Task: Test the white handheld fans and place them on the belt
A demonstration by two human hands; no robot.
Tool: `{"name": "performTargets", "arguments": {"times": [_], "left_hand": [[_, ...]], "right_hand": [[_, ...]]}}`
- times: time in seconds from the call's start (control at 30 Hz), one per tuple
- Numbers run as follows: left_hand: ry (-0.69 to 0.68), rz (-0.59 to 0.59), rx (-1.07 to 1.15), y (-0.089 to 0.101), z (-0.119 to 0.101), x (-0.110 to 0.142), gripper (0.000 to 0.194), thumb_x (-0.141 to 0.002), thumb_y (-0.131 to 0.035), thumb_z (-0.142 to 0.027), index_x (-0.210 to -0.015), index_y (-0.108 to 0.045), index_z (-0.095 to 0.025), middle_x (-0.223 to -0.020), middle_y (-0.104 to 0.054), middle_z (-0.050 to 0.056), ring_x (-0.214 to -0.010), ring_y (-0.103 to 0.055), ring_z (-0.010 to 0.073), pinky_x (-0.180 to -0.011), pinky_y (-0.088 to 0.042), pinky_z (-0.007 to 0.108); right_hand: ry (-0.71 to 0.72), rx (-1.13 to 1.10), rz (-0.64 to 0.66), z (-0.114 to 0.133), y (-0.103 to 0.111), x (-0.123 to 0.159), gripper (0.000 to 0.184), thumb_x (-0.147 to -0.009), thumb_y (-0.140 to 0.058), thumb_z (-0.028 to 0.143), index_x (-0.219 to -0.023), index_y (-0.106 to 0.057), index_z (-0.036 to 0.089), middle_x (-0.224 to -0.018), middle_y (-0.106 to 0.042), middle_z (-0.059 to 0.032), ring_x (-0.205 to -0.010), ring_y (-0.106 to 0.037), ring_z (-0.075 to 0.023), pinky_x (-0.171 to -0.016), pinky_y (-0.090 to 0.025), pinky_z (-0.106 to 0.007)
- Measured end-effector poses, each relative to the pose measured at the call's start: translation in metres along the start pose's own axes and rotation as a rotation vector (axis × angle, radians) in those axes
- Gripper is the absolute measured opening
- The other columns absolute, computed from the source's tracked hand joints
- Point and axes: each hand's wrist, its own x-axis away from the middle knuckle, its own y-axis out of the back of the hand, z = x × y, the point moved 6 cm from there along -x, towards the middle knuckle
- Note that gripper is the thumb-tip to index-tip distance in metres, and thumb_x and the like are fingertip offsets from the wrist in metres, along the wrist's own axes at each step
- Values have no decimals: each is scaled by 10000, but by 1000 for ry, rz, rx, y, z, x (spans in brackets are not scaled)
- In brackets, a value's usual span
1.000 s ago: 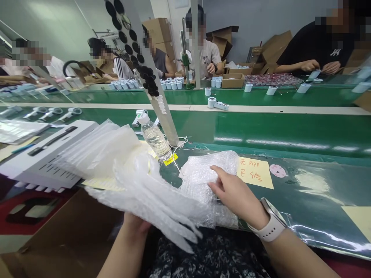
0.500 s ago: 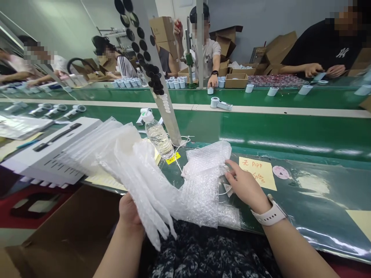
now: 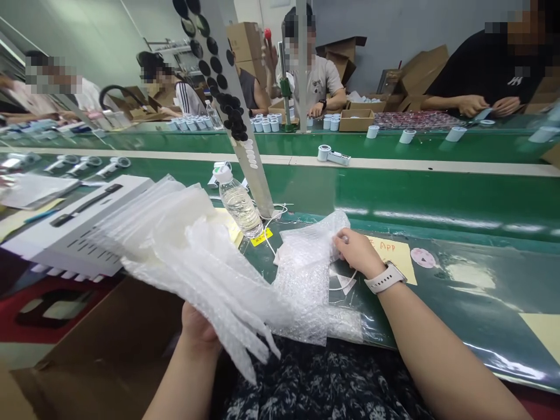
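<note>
My left hand (image 3: 199,332) grips a loose sheaf of clear plastic bubble-wrap bags (image 3: 196,262) from below, and the sheaf fans out to the left over a cardboard box. My right hand (image 3: 359,254), with a white smartwatch (image 3: 385,277) on its wrist, pinches the upper edge of a crumpled bubble-wrap bag (image 3: 304,274) lying on the green belt. A thin white cable (image 3: 341,287) shows through beside that bag, next to a small white paper piece. The cable's ends are hidden.
A water bottle (image 3: 238,204) stands by a metal post (image 3: 249,146). A yellow note (image 3: 394,256) is stuck to the green bench. A white printed box (image 3: 74,227) lies at left. Co-workers handle white cylindrical items across the belt.
My right hand has moved up and left, from beside the yellow note to the bag's upper edge. The bag has shifted slightly. My left hand and its sheaf have barely moved.
</note>
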Motion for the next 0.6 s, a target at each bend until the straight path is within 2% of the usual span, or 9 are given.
{"name": "performTargets", "arguments": {"times": [0.07, 0.1, 0.17, 0.23, 0.3, 0.37, 0.43, 0.53, 0.6], "left_hand": [[-7, 5, 6, 2, 1, -1, 276, -735, -751, -285, -1008, -766, -252, -835, -788, 45, -814, -747, 286, -903, -590, 431], [-8, 4, 6, 2, 2, -2, 282, -706, -772, -260, -987, -771, -255, -828, -789, 42, -823, -746, 288, -906, -590, 431], [-12, -1, -3, 2, 3, -5, 309, -641, -818, -236, -947, -777, -258, -872, -795, 44, -855, -744, 294, -887, -603, 421], [-13, -7, -19, 0, 5, -6, 312, -602, -844, -233, -905, -777, -261, -921, -796, 43, -873, -743, 295, -852, -620, 409], [-1, -11, -30, -3, 7, -6, 306, -584, -848, -216, -879, -775, -257, -938, -796, 43, -870, -743, 292, -820, -632, 396], [17, -12, -39, -7, 10, -6, 294, -581, -838, -195, -864, -773, -242, -924, -796, 47, -856, -746, 290, -798, -637, 383], [41, -3, -49, -12, 12, -5, 283, -566, -831, -177, -839, -773, -226, -904, -798, 47, -839, -749, 290, -795, -638, 385], [83, 13, -65, -19, 15, -4, 260, -534, -830, -168, -783, -772, -216, -863, -798, 42, -783, -748, 290, -773, -643, 400], [89, 12, -67, -24, 15, -3, 242, -524, -827, -150, -752, -770, -209, -848, -797, 41, -771, -745, 283, -765, -643, 386]], "right_hand": [[8, 62, -61, -3, 4, 2, 244, -952, -464, 288, -913, -677, 177, -721, -684, -54, -538, -577, -164, -557, -380, -274], [6, 90, -92, -5, 6, 3, 242, -953, -459, 282, -921, -675, 176, -771, -696, -72, -607, -607, -185, -586, -380, -281], [-14, 132, -152, -7, 10, 5, 275, -958, -458, 292, -1118, -638, 157, -850, -709, -107, -742, -647, -239, -622, -379, -297], [-57, 175, -213, -9, 13, 6, 460, -964, -467, 346, -1355, -485, 106, -898, -709, -156, -825, -664, -296, -631, -389, -319], [-89, 217, -265, -10, 14, 4, 570, -954, -492, 410, -1400, -428, 61, -920, -700, -203, -863, -671, -340, -647, -410, -346], [-86, 236, -294, -10, 13, 1, 473, -928, -537, 419, -1264, -560, 87, -922, -694, -208, -892, -671, -350, -685, -429, -364], [-42, 205, -304, -11, 11, -4, 270, -900, -569, 352, -1059, -652, 150, -895, -694, -160, -902, -665, -319, -722, -436, -358], [55, 103, -341, -11, 14, -6, 108, -870, -531, 234, -888, -630, 196, -816, -673, -82, -848, -641, -255, -755, -451, -341], [128, 14, -389, -7, 20, 0, 90, -859, -483, 207, -846, -572, 200, -886, -661, -94, -875, -621, -237, -786, -468, -336]]}}
